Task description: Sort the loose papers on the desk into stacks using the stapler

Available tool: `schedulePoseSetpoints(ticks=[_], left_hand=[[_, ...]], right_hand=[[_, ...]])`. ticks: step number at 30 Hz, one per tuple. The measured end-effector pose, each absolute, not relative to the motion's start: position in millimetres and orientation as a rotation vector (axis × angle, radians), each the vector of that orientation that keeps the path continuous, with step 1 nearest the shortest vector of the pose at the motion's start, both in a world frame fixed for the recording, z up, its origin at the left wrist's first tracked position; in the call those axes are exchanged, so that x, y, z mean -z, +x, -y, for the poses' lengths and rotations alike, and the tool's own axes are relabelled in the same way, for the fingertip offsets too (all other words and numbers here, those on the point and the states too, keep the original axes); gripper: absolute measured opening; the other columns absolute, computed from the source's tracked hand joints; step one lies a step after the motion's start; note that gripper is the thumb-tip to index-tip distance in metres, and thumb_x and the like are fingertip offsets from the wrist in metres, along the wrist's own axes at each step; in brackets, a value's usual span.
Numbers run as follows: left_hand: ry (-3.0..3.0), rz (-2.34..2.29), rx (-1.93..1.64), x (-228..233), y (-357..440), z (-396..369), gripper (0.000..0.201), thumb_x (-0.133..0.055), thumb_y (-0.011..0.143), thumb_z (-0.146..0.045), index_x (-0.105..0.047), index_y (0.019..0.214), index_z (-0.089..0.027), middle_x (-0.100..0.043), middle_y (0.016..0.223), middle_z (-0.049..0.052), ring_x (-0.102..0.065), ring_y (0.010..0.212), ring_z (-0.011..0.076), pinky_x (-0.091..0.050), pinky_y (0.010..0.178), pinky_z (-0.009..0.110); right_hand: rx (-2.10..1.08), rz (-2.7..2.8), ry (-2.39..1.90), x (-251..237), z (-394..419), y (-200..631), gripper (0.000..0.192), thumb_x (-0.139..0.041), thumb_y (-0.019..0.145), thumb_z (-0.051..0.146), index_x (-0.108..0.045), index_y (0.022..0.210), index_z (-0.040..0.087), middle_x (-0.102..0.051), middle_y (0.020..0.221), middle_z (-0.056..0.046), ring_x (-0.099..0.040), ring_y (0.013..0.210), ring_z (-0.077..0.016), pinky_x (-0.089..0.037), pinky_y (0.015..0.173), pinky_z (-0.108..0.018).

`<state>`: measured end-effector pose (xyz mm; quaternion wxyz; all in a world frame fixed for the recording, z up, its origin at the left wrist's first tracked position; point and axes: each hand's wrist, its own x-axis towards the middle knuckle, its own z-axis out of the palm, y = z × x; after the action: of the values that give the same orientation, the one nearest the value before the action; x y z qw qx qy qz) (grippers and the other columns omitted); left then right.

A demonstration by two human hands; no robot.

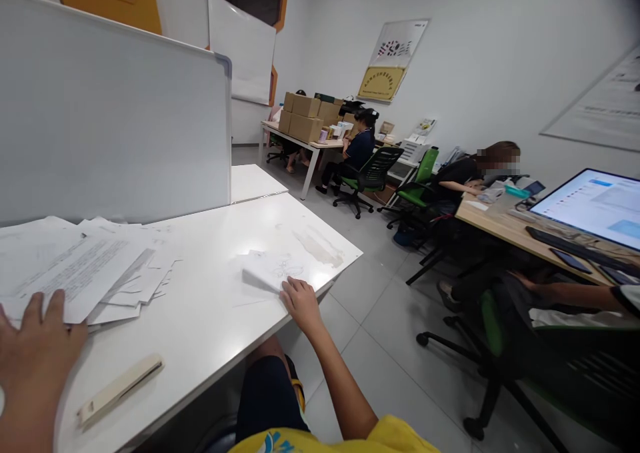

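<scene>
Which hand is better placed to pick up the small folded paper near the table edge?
The right hand, I think. Its fingertips already touch the folded paper near the white table's edge. The left hand lies flat on the pile of printed sheets, far across the table.

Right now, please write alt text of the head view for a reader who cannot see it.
A person at a white table rests the right hand on a folded paper and the left hand on a spread pile of printed sheets. A cream flat tool lies near; people work at desks behind.
</scene>
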<state>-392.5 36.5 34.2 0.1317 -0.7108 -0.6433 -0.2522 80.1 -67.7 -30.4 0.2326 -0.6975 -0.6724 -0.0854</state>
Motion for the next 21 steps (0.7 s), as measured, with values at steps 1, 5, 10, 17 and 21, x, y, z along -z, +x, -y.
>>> schedulePoseSetpoints(ticks=[1, 5, 10, 17, 21], left_hand=[[-1.987, 1.901, 0.752, -34, -390, -36, 0.086, -0.042, 0.090, -0.058, -0.005, 0.161, -0.026, -0.024, 0.164, 0.022, -0.004, 0.151, 0.0539, -0.018, 0.096, 0.092], [-2.059, 1.737, 0.897, -40, -363, -28, 0.084, -0.052, 0.088, -0.058, -0.020, 0.159, -0.024, -0.029, 0.162, 0.021, -0.011, 0.150, 0.0541, -0.010, 0.101, 0.090], [-2.290, 1.517, 0.991, -51, -328, 11, 0.042, -0.053, 0.096, -0.040, -0.056, 0.134, -0.022, -0.060, 0.142, 0.008, -0.037, 0.146, 0.0354, -0.023, 0.119, 0.067], [-2.432, 1.619, 0.763, -30, -305, 83, 0.040, -0.045, 0.098, -0.044, -0.065, 0.122, -0.018, -0.071, 0.112, 0.011, -0.063, 0.108, 0.0295, -0.047, 0.093, 0.044], [-2.374, 1.611, 0.715, -14, -304, 96, 0.037, -0.047, 0.096, -0.037, -0.063, 0.125, -0.020, -0.072, 0.107, 0.011, -0.064, 0.101, 0.0288, -0.044, 0.095, 0.045]], right_hand=[[0.252, 1.847, -1.909, 31, 67, 80, 0.027, -0.046, 0.102, 0.025, -0.068, 0.119, 0.019, -0.069, 0.125, -0.013, -0.063, 0.113, -0.0273, -0.051, 0.092, -0.040], [0.270, 1.824, -1.866, 31, 66, 78, 0.031, -0.040, 0.100, 0.015, -0.069, 0.111, 0.015, -0.074, 0.103, -0.013, -0.068, 0.096, -0.0259, -0.053, 0.083, -0.039], [0.317, 1.723, -1.487, 27, 84, 55, 0.041, -0.035, 0.095, 0.008, -0.068, 0.116, 0.017, -0.074, 0.112, -0.013, -0.069, 0.106, -0.0237, -0.055, 0.090, -0.041], [0.092, 2.014, -1.143, 35, 120, 3, 0.039, -0.041, 0.097, 0.009, -0.067, 0.122, 0.022, -0.074, 0.118, -0.010, -0.066, 0.117, -0.0203, -0.050, 0.099, -0.041], [-0.015, 2.078, -1.086, 44, 130, -9, 0.038, -0.045, 0.096, 0.010, -0.066, 0.124, 0.023, -0.073, 0.121, -0.010, -0.064, 0.122, -0.0199, -0.047, 0.103, -0.041]])
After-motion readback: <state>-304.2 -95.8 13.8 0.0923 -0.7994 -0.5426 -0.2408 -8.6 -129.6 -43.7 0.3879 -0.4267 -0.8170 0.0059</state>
